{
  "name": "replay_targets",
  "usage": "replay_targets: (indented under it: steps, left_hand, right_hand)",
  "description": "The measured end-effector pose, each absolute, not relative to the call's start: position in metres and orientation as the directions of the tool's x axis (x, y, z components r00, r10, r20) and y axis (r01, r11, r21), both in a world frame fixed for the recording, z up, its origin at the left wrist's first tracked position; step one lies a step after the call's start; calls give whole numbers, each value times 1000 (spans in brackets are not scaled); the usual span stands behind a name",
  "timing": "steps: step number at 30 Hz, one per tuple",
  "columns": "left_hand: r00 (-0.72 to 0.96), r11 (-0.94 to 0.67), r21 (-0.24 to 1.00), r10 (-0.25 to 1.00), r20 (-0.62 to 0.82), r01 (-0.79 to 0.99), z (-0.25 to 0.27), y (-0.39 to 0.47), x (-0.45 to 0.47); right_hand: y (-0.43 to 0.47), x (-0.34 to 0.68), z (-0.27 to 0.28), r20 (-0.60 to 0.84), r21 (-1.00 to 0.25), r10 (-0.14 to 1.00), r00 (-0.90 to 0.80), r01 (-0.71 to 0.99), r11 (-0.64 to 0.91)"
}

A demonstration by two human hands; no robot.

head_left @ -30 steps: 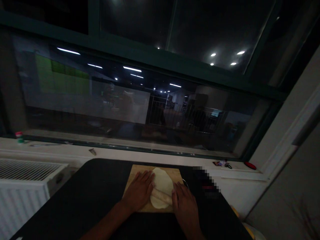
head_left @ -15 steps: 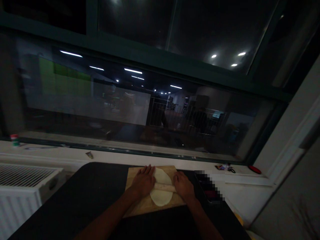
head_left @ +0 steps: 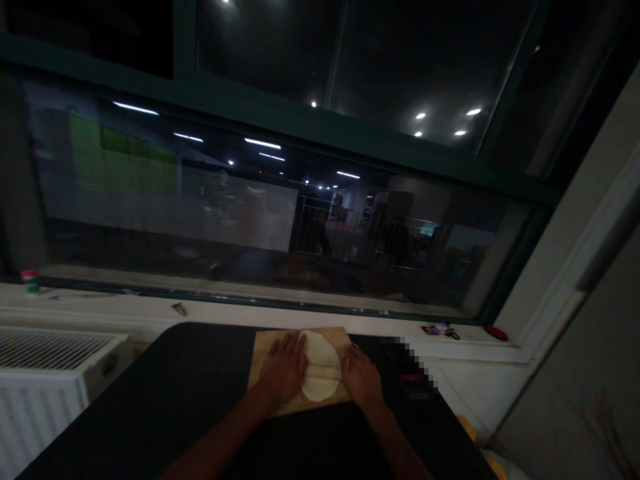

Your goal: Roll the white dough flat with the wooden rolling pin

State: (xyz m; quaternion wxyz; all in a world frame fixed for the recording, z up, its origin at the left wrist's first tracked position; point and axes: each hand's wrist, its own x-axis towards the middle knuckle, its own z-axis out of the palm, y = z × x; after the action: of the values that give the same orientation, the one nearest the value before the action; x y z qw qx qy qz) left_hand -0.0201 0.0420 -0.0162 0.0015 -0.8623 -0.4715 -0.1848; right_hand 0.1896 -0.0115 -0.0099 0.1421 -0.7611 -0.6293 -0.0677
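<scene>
A flattened oval of pale dough [head_left: 320,347] lies on a wooden board [head_left: 260,347] at the far side of a black table. Across the dough runs a light wooden rolling pin [head_left: 323,373], its ends hidden beneath my hands. My left hand [head_left: 284,365] presses on the pin's left end with fingers reaching forward and close together. At the right end, my right hand [head_left: 361,375] has its fingers curled over the pin. The dough shows both beyond and in front of the pin.
A dark pixelated object [head_left: 409,370] lies right of the board on the black table [head_left: 200,387]. Behind runs a white windowsill with a small red-capped container [head_left: 30,281], small items [head_left: 439,329] and a red round object [head_left: 495,333]. A white radiator [head_left: 50,380] stands left.
The view has shifted slightly. The board's near edge sits a little farther from me, and both hands stay on the rolling pin, which lies slightly nearer the dough's front end.
</scene>
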Motion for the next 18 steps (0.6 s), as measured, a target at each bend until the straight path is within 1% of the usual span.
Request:
replay_targets:
  steps: [3, 7, 10, 12, 16, 18]
  left_hand:
    - [534, -605, 176, 780, 325, 777, -14, 30, -27]
    - [606, -680, 196, 725, 329, 707, -14, 18, -41]
    - [647, -725, 219, 685, 336, 653, -18, 10, -54]
    - [670, -753, 235, 656, 347, 615, -23, 6, -63]
    - [698, -780, 274, 625, 349, 562, -31, 7, -74]
    - [699, -781, 277, 624, 348, 560, -32, 10, -73]
  right_hand:
    - [-32, 183, -14, 325, -135, 926, 191, 979, -154]
    - [-59, 170, -18, 435, -167, 884, 172, 980, -108]
    - [-77, 161, -20, 493, -193, 850, 186, 976, -102]
    - [-86, 157, -21, 516, -229, 834, 194, 970, -84]
    - [-95, 153, -24, 549, -318, 816, 180, 948, 5]
    - [-96, 153, -25, 555, -310, 815, 167, 950, 16]
